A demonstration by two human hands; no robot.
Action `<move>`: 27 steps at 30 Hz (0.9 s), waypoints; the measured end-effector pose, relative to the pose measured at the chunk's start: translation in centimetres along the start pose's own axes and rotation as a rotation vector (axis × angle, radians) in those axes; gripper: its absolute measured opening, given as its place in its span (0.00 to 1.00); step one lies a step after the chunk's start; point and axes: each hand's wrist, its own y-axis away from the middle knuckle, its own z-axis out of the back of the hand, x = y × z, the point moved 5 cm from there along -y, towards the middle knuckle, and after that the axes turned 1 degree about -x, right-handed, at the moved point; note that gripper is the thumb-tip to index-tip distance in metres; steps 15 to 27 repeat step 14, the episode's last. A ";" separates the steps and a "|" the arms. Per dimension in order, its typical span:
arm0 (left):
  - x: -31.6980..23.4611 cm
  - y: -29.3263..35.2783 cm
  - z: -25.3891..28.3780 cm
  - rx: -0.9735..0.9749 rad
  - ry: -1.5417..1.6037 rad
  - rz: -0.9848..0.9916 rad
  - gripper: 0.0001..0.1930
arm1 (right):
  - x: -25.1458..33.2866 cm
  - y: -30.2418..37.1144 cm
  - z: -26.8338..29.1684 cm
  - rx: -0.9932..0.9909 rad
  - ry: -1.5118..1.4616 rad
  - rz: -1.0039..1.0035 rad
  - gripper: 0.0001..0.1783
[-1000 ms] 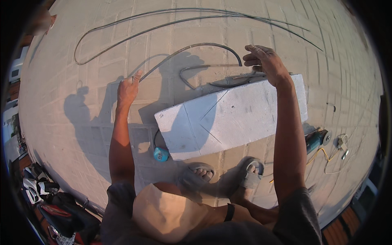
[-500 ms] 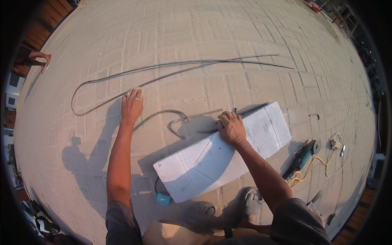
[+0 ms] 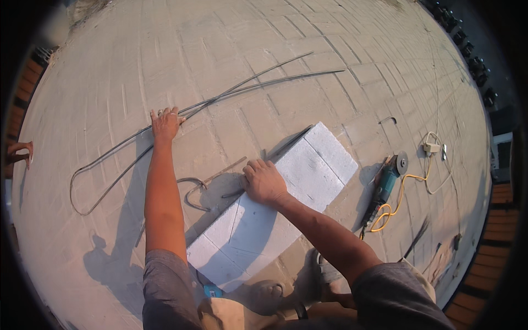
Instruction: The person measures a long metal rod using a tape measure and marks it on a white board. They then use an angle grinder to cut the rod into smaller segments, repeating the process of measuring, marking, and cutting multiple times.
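Observation:
My left hand [image 3: 166, 125] reaches out over a long thin metal rod [image 3: 110, 148], bent back in a loop at the left with its two legs crossing. The fingers are spread across the legs, just left of the crossing. On a long white block [image 3: 316, 165], my right hand [image 3: 264, 181] bends its fingers over the far edge. A dark bar [image 3: 291, 141] lies along that edge, partly hidden; whether the fingers also touch it I cannot tell. A shorter curved rod [image 3: 192, 181] lies between my hands.
Right of the block lies a green angle grinder [image 3: 388, 187] with a yellow cord [image 3: 403, 192] running to a socket block [image 3: 432, 148]. A small hooked rod [image 3: 388, 119] is farther off. A blue case [image 3: 212, 291] sits by my feet. Another person's hand [image 3: 21, 151] shows at far left.
The view has turned and shifted. My left hand has gone from the near leg of the rod to across both legs, and the crossing now lies closer to it. My right hand stays on the block.

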 end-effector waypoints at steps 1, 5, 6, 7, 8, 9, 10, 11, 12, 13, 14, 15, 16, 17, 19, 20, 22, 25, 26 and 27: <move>0.1 -0.1 0.7 -0.053 -0.008 -0.027 0.23 | -0.2 0.0 -0.1 0.001 -0.006 -0.006 0.13; 2.2 1.8 3.7 -0.279 0.007 -0.105 0.20 | -0.2 -0.3 -0.7 -0.048 -0.039 0.005 0.14; 2.7 2.4 5.2 -0.323 -0.020 -0.120 0.20 | -0.2 -0.2 -0.5 -0.086 -0.057 0.019 0.14; 3.1 3.4 6.3 -0.366 -0.049 -0.136 0.19 | -0.1 0.4 -0.7 -0.078 -0.114 -0.006 0.16; 3.7 4.8 7.3 -0.387 -0.056 -0.156 0.19 | 0.0 0.5 -0.4 -0.081 -0.167 -0.024 0.17; 3.9 6.2 8.9 -0.431 -0.057 -0.184 0.19 | -0.5 -0.1 0.3 -0.104 -0.205 -0.042 0.19; 4.5 7.8 9.7 -0.434 -0.059 -0.184 0.18 | -0.9 -0.7 1.3 -0.161 -0.353 -0.056 0.20; 4.8 9.9 9.5 -0.429 -0.052 -0.194 0.18 | -1.3 0.0 1.7 -0.210 -0.498 -0.076 0.22; 4.7 11.7 9.2 -0.419 -0.037 -0.204 0.18 | -2.1 0.4 1.9 -0.255 -0.643 -0.099 0.23; 4.7 13.7 8.5 -0.400 -0.023 -0.216 0.18 | -3.9 0.3 1.8 -0.315 -1.023 -0.289 0.30; 5.0 14.1 8.3 -0.396 -0.028 -0.215 0.18 | -3.5 0.7 1.3 -0.313 -1.029 -0.290 0.30; 5.0 14.1 8.3 -0.396 -0.028 -0.215 0.18 | -3.5 0.7 1.3 -0.313 -1.029 -0.290 0.30; 5.0 14.1 8.3 -0.396 -0.028 -0.215 0.18 | -3.5 0.7 1.3 -0.313 -1.029 -0.290 0.30; 5.0 14.1 8.3 -0.396 -0.028 -0.215 0.18 | -3.5 0.7 1.3 -0.313 -1.029 -0.290 0.30; 5.0 14.1 8.3 -0.396 -0.028 -0.215 0.18 | -3.5 0.7 1.3 -0.313 -1.029 -0.290 0.30; 5.0 14.1 8.3 -0.396 -0.028 -0.215 0.18 | -3.5 0.7 1.3 -0.313 -1.029 -0.290 0.30; 5.0 14.1 8.3 -0.396 -0.028 -0.215 0.18 | -3.5 0.7 1.3 -0.313 -1.029 -0.290 0.30; 5.0 14.1 8.3 -0.396 -0.028 -0.215 0.18 | -3.5 0.7 1.3 -0.313 -1.029 -0.290 0.30; 5.0 14.1 8.3 -0.396 -0.028 -0.215 0.18 | -3.5 0.7 1.3 -0.313 -1.029 -0.290 0.30; 5.0 14.1 8.3 -0.396 -0.028 -0.215 0.18 | -3.5 0.7 1.3 -0.313 -1.029 -0.290 0.30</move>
